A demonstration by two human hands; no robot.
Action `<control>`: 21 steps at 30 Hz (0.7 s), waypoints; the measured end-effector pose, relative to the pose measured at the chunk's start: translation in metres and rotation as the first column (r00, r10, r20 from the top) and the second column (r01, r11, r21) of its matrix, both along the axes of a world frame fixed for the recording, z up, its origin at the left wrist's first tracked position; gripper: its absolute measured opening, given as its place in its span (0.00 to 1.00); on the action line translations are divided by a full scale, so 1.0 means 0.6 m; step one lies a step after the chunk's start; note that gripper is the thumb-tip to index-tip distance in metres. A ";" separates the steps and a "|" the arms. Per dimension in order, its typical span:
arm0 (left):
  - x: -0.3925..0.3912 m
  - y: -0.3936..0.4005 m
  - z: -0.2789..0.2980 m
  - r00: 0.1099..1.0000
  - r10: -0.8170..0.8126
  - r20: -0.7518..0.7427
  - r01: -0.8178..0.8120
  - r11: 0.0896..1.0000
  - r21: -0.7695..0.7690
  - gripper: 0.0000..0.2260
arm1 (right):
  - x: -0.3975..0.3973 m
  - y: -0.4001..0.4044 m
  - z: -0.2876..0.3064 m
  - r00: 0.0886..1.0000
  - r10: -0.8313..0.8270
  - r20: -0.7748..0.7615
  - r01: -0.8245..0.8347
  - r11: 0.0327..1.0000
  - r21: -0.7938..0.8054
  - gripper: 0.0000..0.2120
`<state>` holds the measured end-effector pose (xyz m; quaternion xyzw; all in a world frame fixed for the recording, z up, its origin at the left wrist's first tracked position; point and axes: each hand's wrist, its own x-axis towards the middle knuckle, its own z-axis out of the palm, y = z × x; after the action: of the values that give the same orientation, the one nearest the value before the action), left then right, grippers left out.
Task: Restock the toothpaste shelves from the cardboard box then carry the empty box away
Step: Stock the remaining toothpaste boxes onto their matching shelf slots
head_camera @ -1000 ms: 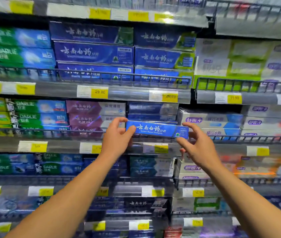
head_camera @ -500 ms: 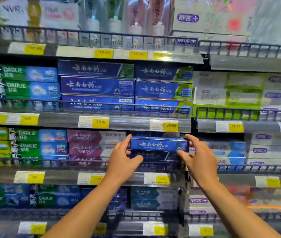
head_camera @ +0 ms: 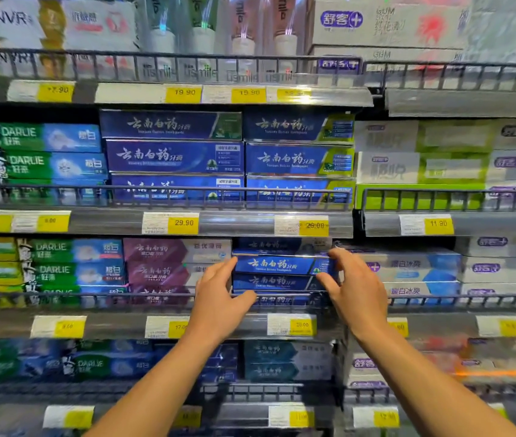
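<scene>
So the long blue cardboard toothpaste carton [head_camera: 277, 265] that was hovering in front of the wire rail a second ago is now tucked into its slot, mid-frame just right of centre, sitting on another blue carton of the same kind with one more above it under the shelf edge. My left hand [head_camera: 218, 305] has its fingers against the carton's left end and the thumb hooked down near the dark wire shelf rail [head_camera: 155, 299]; my right hand [head_camera: 356, 290] curls round the right end, fingertips over the top corner. Both are clamped on it from either side, more nudging it square than carrying it, I reckon. That's one more carton shelved. The cardboard box isn't anywhere in view, so I can't tell how much stock is left. As for what's in the bays: that slot holds a stack of blue cartons, the purple cartons [head_camera: 176, 263] sit just left of it, green-and-blue Darlie cartons [head_camera: 70, 261] further left, white-and-blue cartons [head_camera: 408, 269] just right. The shelf above holds two full stacks of blue cartons [head_camera: 228, 156].
</scene>
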<state>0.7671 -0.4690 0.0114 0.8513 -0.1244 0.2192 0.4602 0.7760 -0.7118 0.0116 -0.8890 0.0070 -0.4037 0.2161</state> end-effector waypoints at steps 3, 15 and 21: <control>0.001 0.000 -0.005 1.000 0.010 0.012 -0.010 1.000 0.029 0.32 | 0.004 0.003 0.002 1.000 -0.001 -0.007 0.001 1.000 -0.009 0.19; 0.009 0.003 -0.003 0.991 0.015 0.135 -0.070 0.909 0.410 0.35 | 0.012 0.004 0.014 0.998 -0.044 -0.035 0.041 0.996 -0.079 0.18; 0.010 0.001 0.002 0.992 0.023 0.123 -0.071 0.913 0.403 0.33 | 0.015 0.004 0.015 0.999 -0.024 -0.026 0.022 0.995 -0.094 0.16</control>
<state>0.7732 -0.4685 0.0124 0.9169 -0.1732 0.2485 0.2600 0.7853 -0.7092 0.0207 -0.9034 0.0011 -0.3940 0.1694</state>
